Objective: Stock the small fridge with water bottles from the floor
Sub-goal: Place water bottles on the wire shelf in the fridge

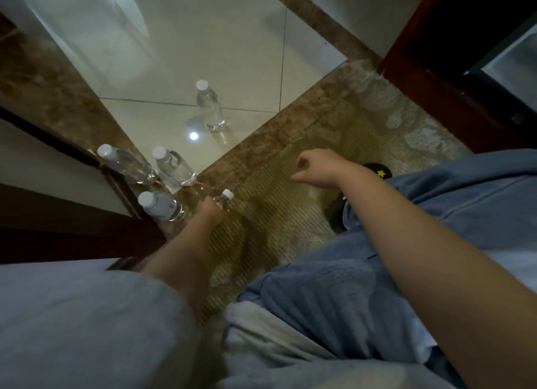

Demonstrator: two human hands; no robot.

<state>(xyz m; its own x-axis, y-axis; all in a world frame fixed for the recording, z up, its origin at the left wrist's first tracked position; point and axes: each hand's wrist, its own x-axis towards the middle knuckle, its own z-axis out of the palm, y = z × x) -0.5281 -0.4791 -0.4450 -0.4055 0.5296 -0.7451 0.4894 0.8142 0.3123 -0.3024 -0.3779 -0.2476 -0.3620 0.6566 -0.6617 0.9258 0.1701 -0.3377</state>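
Where the patterned carpet (pixel 290 229) meets the brown stone border (pixel 261 144), the left grip (pixel 207 210) is closed round a water bottle (pixel 223 200). Its fingers curl about the bottle's shoulder, so only the neck and white cap show, sticking out on the side toward the right grip (pixel 315 167). The right grip hangs over the carpet, well apart from every bottle, with fingers loosely curled and nothing in them.

Five bottles are in view, all clear with white caps: one in hand and four standing on the floor. Three of the standing ones form a group beyond the left grip. The nearest bottle (pixel 161 205) is just beside the knuckles and close against a dark wooden frame (pixel 72 214). The middle bottle (pixel 173 166) stands at the edge of the pale tiles (pixel 232 54), and the corner bottle (pixel 125 163) is just beside it, next to the frame. The lone bottle (pixel 209 106) stands well apart from the group, out on the tiles.

The held bottle is tilted, its long axis slanting so the cap end points up and away from the wrist, toward the right grip. Its lower body is hidden behind the hand (whether the base touches the floor I cannot tell). The four others stand upright, caps up toward the camera.

Beyond the right grip is a black shoe (pixel 377 172) with a yellow star. At the upper right is a dark wooden cabinet (pixel 436 54) with a grey panel (pixel 511 60) set inside it.
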